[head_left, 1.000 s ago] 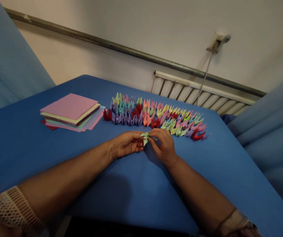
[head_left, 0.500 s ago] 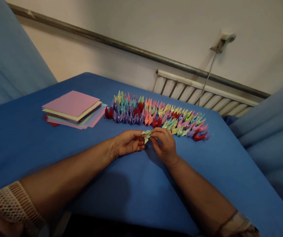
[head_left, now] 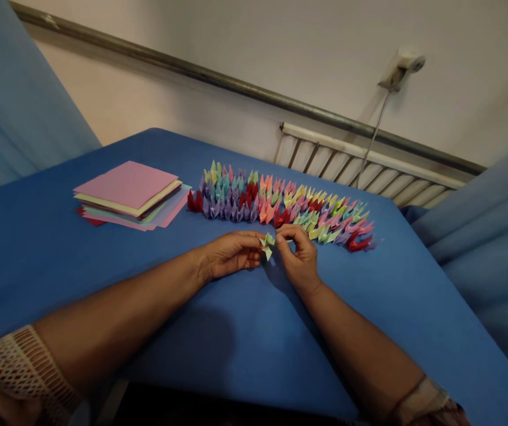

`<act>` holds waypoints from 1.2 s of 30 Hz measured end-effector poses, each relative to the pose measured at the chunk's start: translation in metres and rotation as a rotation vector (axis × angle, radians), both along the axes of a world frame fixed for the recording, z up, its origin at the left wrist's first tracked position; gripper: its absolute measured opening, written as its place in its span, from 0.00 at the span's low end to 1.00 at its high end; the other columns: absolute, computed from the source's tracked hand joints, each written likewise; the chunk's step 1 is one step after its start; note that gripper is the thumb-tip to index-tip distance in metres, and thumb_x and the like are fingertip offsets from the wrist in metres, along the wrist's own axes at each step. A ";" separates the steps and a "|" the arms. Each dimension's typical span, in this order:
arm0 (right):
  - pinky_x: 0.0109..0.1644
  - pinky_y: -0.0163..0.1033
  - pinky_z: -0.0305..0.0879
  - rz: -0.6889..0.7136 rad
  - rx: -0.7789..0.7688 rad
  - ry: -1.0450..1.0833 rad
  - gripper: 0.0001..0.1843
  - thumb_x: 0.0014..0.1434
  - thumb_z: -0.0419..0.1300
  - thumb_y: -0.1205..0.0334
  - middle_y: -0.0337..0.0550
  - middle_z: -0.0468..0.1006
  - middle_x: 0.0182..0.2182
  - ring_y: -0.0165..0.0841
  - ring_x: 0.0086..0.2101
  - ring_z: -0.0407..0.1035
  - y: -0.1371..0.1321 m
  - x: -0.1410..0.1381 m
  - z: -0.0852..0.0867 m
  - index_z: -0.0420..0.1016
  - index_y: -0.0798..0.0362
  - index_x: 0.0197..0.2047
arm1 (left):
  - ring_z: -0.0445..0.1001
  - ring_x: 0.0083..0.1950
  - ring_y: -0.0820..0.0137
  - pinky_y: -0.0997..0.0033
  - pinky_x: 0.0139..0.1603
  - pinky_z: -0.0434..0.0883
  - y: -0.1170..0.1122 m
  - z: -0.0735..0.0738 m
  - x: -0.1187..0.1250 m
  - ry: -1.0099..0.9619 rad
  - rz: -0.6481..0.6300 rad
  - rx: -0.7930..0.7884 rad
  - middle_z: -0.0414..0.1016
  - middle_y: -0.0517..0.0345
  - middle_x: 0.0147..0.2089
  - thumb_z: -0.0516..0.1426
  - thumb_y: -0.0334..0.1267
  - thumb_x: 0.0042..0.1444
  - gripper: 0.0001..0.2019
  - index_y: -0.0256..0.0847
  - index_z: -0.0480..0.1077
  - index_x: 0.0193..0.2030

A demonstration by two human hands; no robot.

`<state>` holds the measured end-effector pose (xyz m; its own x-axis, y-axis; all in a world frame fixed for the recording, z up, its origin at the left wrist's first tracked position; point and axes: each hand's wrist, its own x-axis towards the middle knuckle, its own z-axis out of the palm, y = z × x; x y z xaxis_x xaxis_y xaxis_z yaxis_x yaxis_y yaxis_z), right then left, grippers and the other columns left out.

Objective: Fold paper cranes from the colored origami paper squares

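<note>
A small pale green folded paper piece is pinched between both my hands just above the blue table. My left hand grips its left side with closed fingers. My right hand pinches its right side with thumb and fingertips. Right behind my hands lies a long band of several small folded paper cranes in many colours. A stack of square coloured paper sheets, pink on top, rests to the left of the band.
Blue fabric rises on the left and on the right. A metal rail with bars stands behind the table's far edge. A wall socket with a cord hangs above it.
The green piece has been turned and squeezed narrower between my fingertips. My right fingers have shifted on it. Both hands stay in nearly the same place.
</note>
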<state>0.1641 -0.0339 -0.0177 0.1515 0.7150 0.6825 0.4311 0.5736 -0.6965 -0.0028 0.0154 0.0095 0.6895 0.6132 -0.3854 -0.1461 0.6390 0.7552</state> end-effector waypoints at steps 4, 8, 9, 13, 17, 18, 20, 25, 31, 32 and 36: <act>0.43 0.41 0.68 0.025 -0.041 0.016 0.04 0.62 0.55 0.64 0.43 0.74 0.35 0.33 0.37 0.70 0.000 0.001 -0.002 0.71 0.52 0.36 | 0.68 0.25 0.77 0.77 0.26 0.65 -0.001 0.000 0.000 -0.002 0.009 0.013 0.70 0.61 0.25 0.64 0.28 0.46 0.07 0.35 0.72 0.33; 0.47 0.43 0.68 0.070 0.000 -0.111 0.04 0.59 0.57 0.66 0.44 0.74 0.36 0.35 0.40 0.71 -0.003 0.002 0.002 0.72 0.51 0.39 | 0.68 0.25 0.77 0.77 0.27 0.66 0.000 0.000 -0.001 -0.003 0.011 0.006 0.70 0.61 0.25 0.64 0.29 0.46 0.06 0.35 0.72 0.33; 0.47 0.43 0.68 0.079 0.009 -0.134 0.05 0.58 0.58 0.67 0.43 0.74 0.36 0.35 0.40 0.71 -0.004 0.002 0.003 0.72 0.51 0.39 | 0.68 0.25 0.77 0.77 0.28 0.67 0.000 0.001 -0.001 -0.001 0.006 0.002 0.70 0.61 0.25 0.64 0.29 0.46 0.06 0.35 0.72 0.33; 0.45 0.41 0.67 0.100 0.011 -0.127 0.03 0.60 0.58 0.67 0.42 0.74 0.35 0.33 0.38 0.70 -0.003 0.001 0.003 0.72 0.51 0.37 | 0.69 0.26 0.77 0.76 0.29 0.68 0.000 0.003 -0.001 0.013 -0.011 0.004 0.70 0.61 0.25 0.66 0.29 0.45 0.08 0.35 0.73 0.33; 0.43 0.40 0.66 0.065 -0.041 -0.021 0.03 0.61 0.57 0.63 0.40 0.73 0.33 0.32 0.36 0.69 0.001 0.000 -0.003 0.70 0.51 0.34 | 0.68 0.25 0.78 0.77 0.29 0.68 0.001 0.004 0.000 0.049 -0.011 0.030 0.70 0.62 0.25 0.67 0.29 0.43 0.10 0.35 0.72 0.33; 0.42 0.39 0.66 0.051 -0.058 0.011 0.03 0.61 0.57 0.63 0.40 0.72 0.32 0.32 0.35 0.68 0.002 -0.001 -0.005 0.69 0.51 0.34 | 0.68 0.25 0.78 0.77 0.29 0.67 0.000 0.005 0.000 0.057 -0.014 0.037 0.69 0.63 0.25 0.67 0.28 0.43 0.10 0.35 0.72 0.33; 0.40 0.37 0.65 0.024 -0.087 0.061 0.04 0.60 0.57 0.62 0.37 0.71 0.30 0.30 0.32 0.67 0.003 -0.001 -0.007 0.67 0.51 0.33 | 0.68 0.25 0.78 0.77 0.28 0.67 -0.001 0.006 0.001 0.073 -0.024 0.058 0.69 0.63 0.24 0.67 0.29 0.43 0.11 0.35 0.71 0.34; 0.35 0.35 0.62 0.000 -0.132 0.158 0.06 0.59 0.58 0.61 0.34 0.67 0.27 0.29 0.29 0.63 0.004 -0.002 -0.012 0.65 0.51 0.31 | 0.68 0.24 0.77 0.76 0.28 0.67 -0.005 0.009 0.002 0.157 -0.026 0.158 0.70 0.63 0.25 0.64 0.29 0.45 0.10 0.35 0.71 0.35; 0.31 0.34 0.61 -0.007 -0.200 0.304 0.07 0.59 0.58 0.59 0.33 0.65 0.26 0.27 0.26 0.62 0.005 -0.006 -0.015 0.63 0.51 0.33 | 0.67 0.24 0.77 0.76 0.28 0.67 -0.005 0.002 0.005 0.214 0.020 0.330 0.71 0.62 0.26 0.66 0.34 0.45 0.14 0.37 0.69 0.38; 0.31 0.34 0.61 -0.032 -0.196 0.301 0.07 0.60 0.58 0.59 0.33 0.66 0.26 0.27 0.26 0.63 0.004 -0.006 -0.015 0.64 0.51 0.33 | 0.68 0.24 0.76 0.76 0.28 0.67 -0.005 0.000 0.007 0.223 0.043 0.382 0.71 0.62 0.26 0.66 0.34 0.44 0.16 0.37 0.69 0.39; 0.35 0.36 0.64 -0.119 -0.161 0.180 0.06 0.60 0.58 0.60 0.35 0.69 0.28 0.30 0.29 0.67 0.002 -0.007 -0.016 0.65 0.51 0.35 | 0.72 0.36 0.71 0.72 0.37 0.70 -0.010 0.000 0.011 0.272 0.217 0.715 0.74 0.55 0.41 0.69 0.32 0.38 0.25 0.39 0.69 0.44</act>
<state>0.1569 -0.0314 -0.0339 0.3501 0.7818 0.5159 0.3496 0.4020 -0.8463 0.0078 0.0049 0.0095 0.4648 0.8853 0.0151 0.0364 -0.0361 0.9987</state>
